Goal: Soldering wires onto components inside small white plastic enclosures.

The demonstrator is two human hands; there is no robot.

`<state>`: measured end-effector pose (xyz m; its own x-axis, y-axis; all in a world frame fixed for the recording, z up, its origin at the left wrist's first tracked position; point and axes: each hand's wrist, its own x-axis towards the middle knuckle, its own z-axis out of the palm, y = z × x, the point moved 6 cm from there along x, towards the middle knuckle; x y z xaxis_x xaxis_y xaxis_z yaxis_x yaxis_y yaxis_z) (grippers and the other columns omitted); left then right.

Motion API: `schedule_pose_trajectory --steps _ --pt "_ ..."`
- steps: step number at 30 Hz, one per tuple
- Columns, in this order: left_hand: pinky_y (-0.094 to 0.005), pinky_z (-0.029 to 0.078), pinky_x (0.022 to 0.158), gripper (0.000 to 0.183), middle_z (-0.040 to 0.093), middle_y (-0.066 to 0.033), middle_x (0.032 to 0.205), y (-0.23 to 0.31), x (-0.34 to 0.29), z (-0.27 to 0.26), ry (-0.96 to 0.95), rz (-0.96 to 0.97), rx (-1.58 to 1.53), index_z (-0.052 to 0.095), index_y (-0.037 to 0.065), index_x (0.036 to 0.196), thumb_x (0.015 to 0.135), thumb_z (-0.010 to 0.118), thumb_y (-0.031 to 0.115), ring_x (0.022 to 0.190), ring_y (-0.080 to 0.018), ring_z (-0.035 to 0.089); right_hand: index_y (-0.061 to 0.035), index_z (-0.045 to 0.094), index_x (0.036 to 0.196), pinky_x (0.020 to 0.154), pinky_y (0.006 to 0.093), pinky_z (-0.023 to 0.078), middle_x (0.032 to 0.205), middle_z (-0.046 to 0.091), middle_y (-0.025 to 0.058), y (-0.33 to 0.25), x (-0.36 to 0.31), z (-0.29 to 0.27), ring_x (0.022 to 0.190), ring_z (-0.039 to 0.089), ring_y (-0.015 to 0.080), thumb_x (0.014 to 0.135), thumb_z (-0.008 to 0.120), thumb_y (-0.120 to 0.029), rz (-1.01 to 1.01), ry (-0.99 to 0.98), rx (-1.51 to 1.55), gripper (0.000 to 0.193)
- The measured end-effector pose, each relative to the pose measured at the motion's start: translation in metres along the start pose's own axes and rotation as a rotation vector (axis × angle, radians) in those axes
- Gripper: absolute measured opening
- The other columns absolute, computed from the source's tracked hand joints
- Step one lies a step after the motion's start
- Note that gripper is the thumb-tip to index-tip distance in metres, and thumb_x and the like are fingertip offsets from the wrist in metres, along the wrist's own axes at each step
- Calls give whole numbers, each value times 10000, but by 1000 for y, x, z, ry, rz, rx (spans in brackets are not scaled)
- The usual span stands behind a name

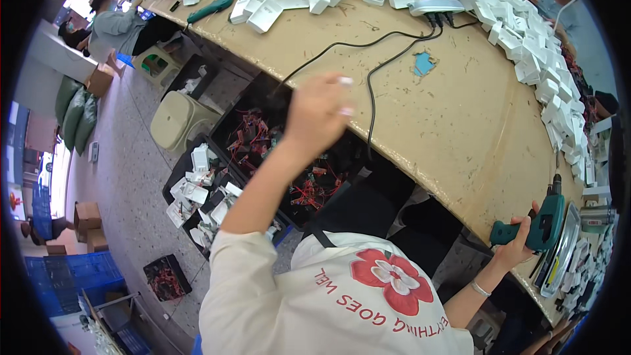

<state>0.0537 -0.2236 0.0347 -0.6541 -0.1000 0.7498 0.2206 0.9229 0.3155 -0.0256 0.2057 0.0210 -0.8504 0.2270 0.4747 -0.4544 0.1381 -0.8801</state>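
Left hand [315,115] raised by the near edge of a tan workbench [483,125], right hand [516,246] on a green power drill [551,225].

At the left, white casings [195,192] lie heaped low beside the bench, with a second green tool [213,5] on the bench's far left and red-wired parts [315,189] below its near edge; the left hand, blurred, has curled fingers with white coverings at two tips, and I cannot tell whether they hold anything; to its right, black cables [371,85] run to a white power strip [436,6] at the far side, near a pile of white boxes [526,46]; at the near right, the right hand's fingers are clamped on the drill, its chuck toward the far side, just beside a metal tray [570,240].
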Motion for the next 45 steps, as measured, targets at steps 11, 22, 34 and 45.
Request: schedule_pose_trajectory --steps 11,22,34,45 --pt "-455 293 831 350 466 -111 1078 11 -52 25 226 -202 155 519 45 1009 673 603 89 1033 -272 445 40 453 1131 570 216 466 1101 558 144 -11 -8 10 625 529 102 825 560 -88 -46 -48 -34 349" --pt "-437 311 963 952 298 -229 1313 -117 -296 5 -492 -1063 346 313 37 1293 548 778 403 1194 -376 333 26 444 1147 616 233 458 1105 555 150 -10 -5 10 627 522 132 815 573 -84 -11 -30 -75 373" --pt "-564 221 962 1149 28 -319 1362 -98 -305 59 -875 -1215 286 204 175 1364 443 769 565 1268 -461 96 48 454 1137 632 242 465 1104 551 165 -8 -4 16 636 535 145 818 561 -62 -20 -50 -149 354" --pt "-578 304 892 963 224 -297 1281 -112 -314 66 -739 -1142 419 265 219 1319 504 777 187 1197 -456 244 37 419 1165 582 226 472 1114 543 169 -9 -4 21 639 540 133 819 551 -81 -18 -72 -154 389"
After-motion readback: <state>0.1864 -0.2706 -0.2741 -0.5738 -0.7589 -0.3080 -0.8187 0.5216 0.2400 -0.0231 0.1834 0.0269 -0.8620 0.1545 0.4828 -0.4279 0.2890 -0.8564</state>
